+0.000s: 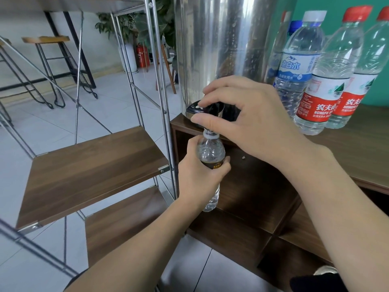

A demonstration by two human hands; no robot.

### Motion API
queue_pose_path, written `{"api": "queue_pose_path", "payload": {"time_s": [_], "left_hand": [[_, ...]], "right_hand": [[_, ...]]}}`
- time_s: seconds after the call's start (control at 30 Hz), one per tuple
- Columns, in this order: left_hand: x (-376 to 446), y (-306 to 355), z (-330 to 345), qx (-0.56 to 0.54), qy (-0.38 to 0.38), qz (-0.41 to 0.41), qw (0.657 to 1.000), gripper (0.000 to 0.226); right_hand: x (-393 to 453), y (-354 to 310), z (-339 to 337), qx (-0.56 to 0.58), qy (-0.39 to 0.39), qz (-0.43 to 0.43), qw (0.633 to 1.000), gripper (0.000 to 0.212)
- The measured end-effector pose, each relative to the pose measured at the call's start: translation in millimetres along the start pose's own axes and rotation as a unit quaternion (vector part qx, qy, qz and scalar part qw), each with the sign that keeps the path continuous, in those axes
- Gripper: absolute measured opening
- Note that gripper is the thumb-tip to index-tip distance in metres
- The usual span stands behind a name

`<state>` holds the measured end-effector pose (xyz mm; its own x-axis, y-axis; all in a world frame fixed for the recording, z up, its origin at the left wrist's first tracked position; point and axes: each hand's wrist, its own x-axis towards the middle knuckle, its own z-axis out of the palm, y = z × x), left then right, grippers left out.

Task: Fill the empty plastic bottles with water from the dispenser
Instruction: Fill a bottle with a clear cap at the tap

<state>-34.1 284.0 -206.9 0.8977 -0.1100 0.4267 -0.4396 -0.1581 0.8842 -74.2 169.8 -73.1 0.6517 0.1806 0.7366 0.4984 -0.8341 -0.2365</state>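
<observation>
Under the dispenser (221,49) tap (207,108), pinched by right hand (250,121), one bottle (210,152) in left hand's (197,171) grip; four capped bottles (299,66) alongside.

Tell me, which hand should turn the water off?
The right hand, probably. Its fingers already grip the black tap on the steel dispenser, while the left hand is busy holding the bottle beneath.

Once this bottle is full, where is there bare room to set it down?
Bare countertop lies right of the right hand, in front of the capped bottles. The wooden shelf left of the left hand is bare too. It is crowded around the dispenser and those bottles.
</observation>
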Motion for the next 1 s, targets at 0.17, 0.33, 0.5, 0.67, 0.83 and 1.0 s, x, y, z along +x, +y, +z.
{"api": "queue_pose_path", "payload": {"time_s": [0.17,0.33,0.5,0.67,0.83,1.0], "left_hand": [[0.6,-0.9,0.0,0.005,0.001,-0.001,1.0,0.06],[1.4,-1.2,0.5,-0.003,0.002,-0.006,1.0,0.06],[1.3,-1.1,1.2,-0.01,0.004,-0.006,1.0,0.061],[0.9,-0.3,1.5,-0.009,0.009,-0.005,1.0,0.061],[1.4,-0.9,1.9,-0.013,0.01,-0.002,1.0,0.062],[1.3,-1.3,2.1,-0.015,0.011,0.002,1.0,0.064]], "right_hand": [[2.4,-1.1,1.4,-0.02,0.021,-0.013,1.0,0.032],[2.4,-3.0,0.3,-0.045,0.036,-0.029,0.998,0.029],[1.9,-4.1,0.6,-0.052,0.035,-0.033,0.997,0.03],[2.3,-4.1,-0.3,-0.049,0.026,-0.029,0.998,0.033],[3.2,-3.8,-1.1,-0.045,0.024,-0.031,0.998,0.037],[3.6,-4.2,-2.1,-0.045,0.019,-0.026,0.998,0.037]]}}
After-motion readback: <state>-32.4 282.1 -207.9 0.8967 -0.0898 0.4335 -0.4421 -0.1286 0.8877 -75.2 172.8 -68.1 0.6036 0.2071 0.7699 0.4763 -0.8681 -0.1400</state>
